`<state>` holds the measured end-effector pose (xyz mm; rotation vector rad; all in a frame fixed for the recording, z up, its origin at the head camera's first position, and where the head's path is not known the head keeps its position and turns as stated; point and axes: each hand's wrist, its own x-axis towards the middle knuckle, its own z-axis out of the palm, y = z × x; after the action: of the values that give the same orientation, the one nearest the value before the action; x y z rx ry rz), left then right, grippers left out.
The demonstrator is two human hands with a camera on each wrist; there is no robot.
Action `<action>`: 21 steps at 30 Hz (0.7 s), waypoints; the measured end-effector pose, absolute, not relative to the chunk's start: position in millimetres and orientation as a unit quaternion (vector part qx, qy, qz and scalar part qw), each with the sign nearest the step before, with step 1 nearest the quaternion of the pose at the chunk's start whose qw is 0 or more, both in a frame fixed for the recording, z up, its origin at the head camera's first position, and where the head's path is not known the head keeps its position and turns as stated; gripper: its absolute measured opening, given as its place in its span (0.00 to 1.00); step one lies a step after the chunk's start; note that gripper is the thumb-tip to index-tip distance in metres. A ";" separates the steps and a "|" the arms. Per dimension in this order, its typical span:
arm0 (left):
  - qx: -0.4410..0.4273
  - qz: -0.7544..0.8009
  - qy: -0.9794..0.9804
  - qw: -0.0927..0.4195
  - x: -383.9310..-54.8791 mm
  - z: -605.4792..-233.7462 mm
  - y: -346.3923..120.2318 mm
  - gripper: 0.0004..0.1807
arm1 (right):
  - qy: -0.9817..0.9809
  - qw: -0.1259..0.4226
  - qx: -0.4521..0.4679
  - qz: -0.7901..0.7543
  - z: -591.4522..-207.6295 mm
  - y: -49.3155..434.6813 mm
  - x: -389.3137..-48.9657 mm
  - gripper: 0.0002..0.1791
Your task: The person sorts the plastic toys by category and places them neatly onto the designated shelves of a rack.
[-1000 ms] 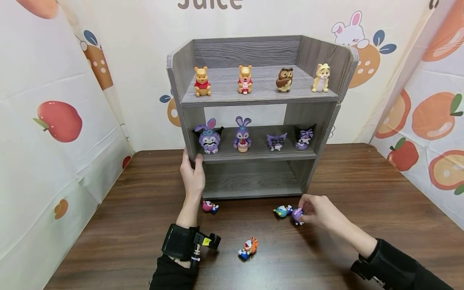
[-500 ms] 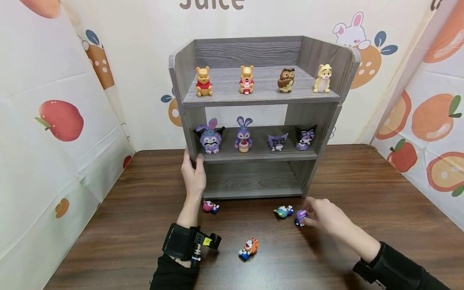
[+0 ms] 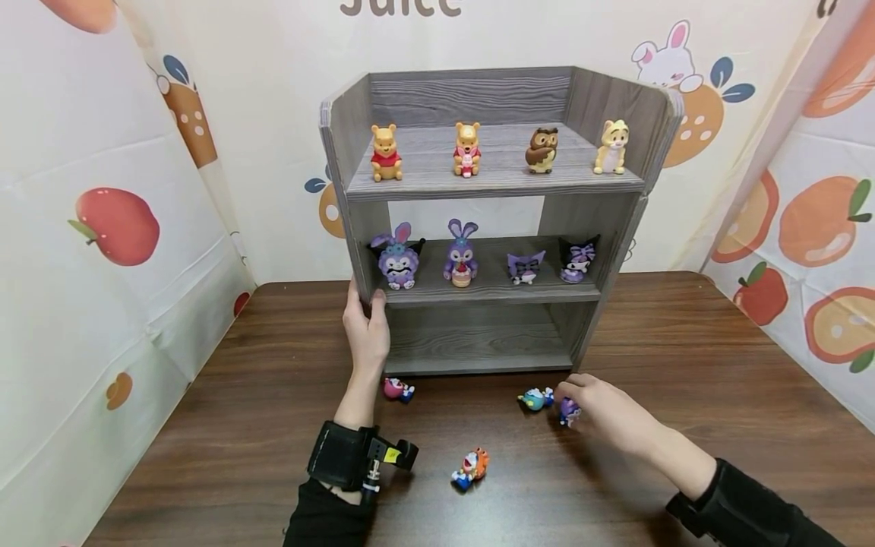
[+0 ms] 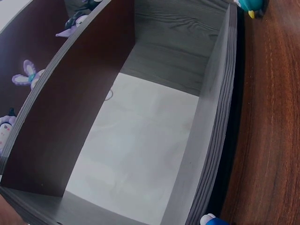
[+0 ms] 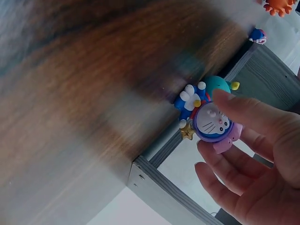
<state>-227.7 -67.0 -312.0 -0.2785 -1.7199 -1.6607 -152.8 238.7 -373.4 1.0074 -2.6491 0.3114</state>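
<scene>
My left hand (image 3: 365, 334) grips the left side panel of a grey wooden display shelf (image 3: 472, 295), thumb at the front edge. Only a bit of that hand (image 4: 7, 213) enters the left wrist view. By the shelf's front right corner, my right hand (image 3: 611, 414) pinches a small Doraemon figurine with a purple hood (image 5: 212, 123) between thumb and fingers, low at the tabletop. In the head view the fingers partly cover this figurine (image 3: 570, 412). Just left of it lies a turquoise figurine (image 3: 533, 399), half hidden behind the thumb in the right wrist view.
A pink-and-blue figurine (image 3: 396, 389) lies near the left forearm. An orange Doraemon figurine (image 3: 470, 467) lies nearer on the brown table (image 3: 239, 456). Pooh figures (image 3: 386, 156), an owl (image 3: 542, 150) and a yellow rabbit (image 3: 611, 148) stand on top; several purple figures (image 3: 461, 254) occupy the middle tier.
The purple-hooded figurine has shifted slightly right, away from the turquoise one, and looks turned. My right fingers have changed position around it. The left hand keeps its place on the shelf.
</scene>
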 end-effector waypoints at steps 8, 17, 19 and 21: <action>-0.109 -0.642 -0.668 0.359 -227.6 -311.9 -67.1 0.23 | -0.915 0.165 0.352 0.109 -375.6 237.4 -153.9 0.18; -0.113 -0.647 -0.663 0.359 -227.3 -311.4 -66.9 0.23 | -0.918 0.181 0.337 0.110 -366.4 234.5 -157.4 0.16; -0.112 -0.648 -0.663 0.357 -227.4 -311.5 -66.9 0.23 | -0.919 0.183 0.331 0.109 -363.6 232.9 -158.9 0.16; -0.111 -0.649 -0.664 0.355 -227.4 -311.6 -66.9 0.23 | -0.922 0.182 0.326 0.105 -360.8 231.1 -161.0 0.16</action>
<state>-227.4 -66.9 -311.6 -0.2870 -1.7153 -1.6780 -161.0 231.1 -360.8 0.9204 -2.6011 0.2967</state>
